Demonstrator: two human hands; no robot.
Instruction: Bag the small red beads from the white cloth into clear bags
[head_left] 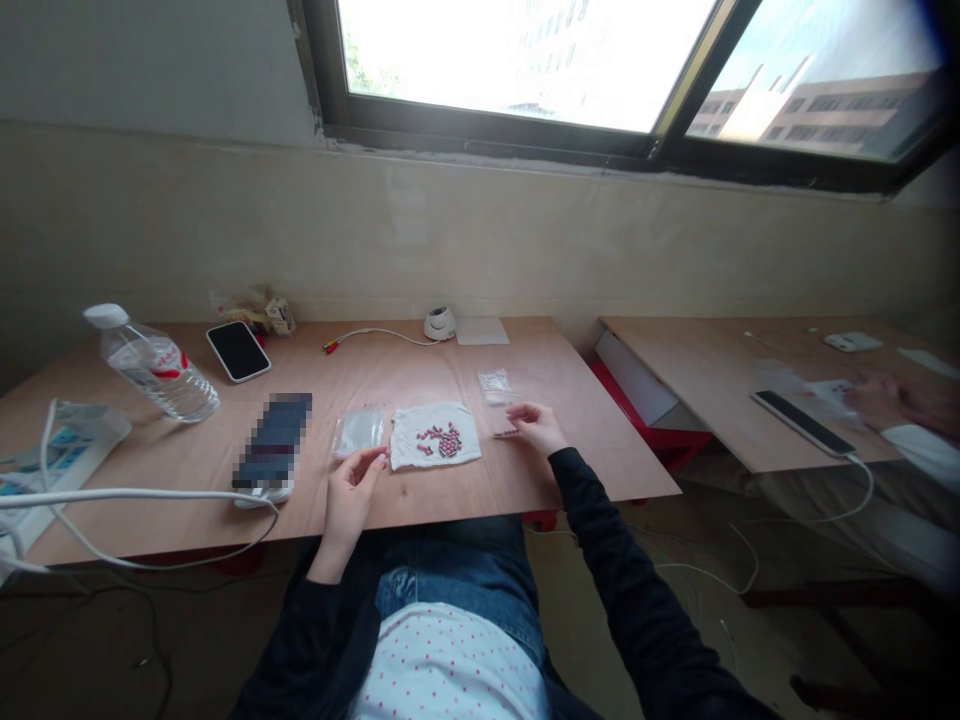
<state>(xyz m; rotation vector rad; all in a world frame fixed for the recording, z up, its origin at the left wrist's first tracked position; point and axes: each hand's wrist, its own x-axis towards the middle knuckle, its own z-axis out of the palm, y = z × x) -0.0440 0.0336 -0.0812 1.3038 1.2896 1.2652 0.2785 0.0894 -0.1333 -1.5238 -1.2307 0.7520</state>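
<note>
A white cloth lies near the table's front edge, with a loose pile of small dark-red pieces on it. At the cloth's left edge, my left hand is closed in a pinch; a tiny reddish spot shows at the fingertips, too small to name. My right hand reaches down to the table right of the cloth, fingers pinched together. Beneath its fingertips are a few similar reddish pieces; whether it grips one is hidden. A clear plastic bag lies beyond my left hand, and another small clear bag beyond my right.
On the left are a water bottle, a phone, a pixelated dark device and white cables. A white dome camera stands at the back. At the right-hand table, another person's hand is near a phone.
</note>
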